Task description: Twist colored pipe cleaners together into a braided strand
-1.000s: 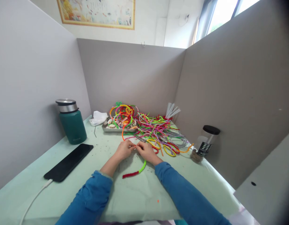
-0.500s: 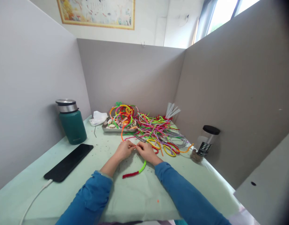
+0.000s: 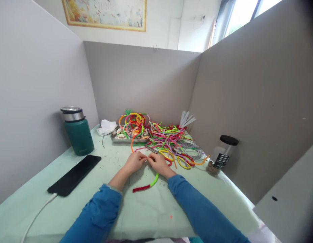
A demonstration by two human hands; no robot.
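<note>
My left hand (image 3: 135, 161) and my right hand (image 3: 158, 162) meet over the middle of the table, fingertips pinched close together. Between them shows a short bit of orange pipe cleaner (image 3: 146, 158). An orange strand (image 3: 132, 145) also rises behind my left fingers; whether it is the same piece I cannot tell. From under my right hand a curved green and dark red pipe cleaner (image 3: 153, 182) comes out toward me; its upper end is hidden. Just beyond my right fingers lie scissors (image 3: 151, 149), partly covered. Looped yellow pipe cleaners (image 3: 183, 162) are to the right of that hand.
A metal tray (image 3: 126, 140) holds small flat pieces and bent pipe cleaners. Beside it spreads a heap of coloured pipe cleaners (image 3: 169, 136). A green bottle (image 3: 79, 136), a phone (image 3: 74, 175) on a cable and tissues (image 3: 107, 127) are left; a clear black-lidded jar (image 3: 222, 155) stands right.
</note>
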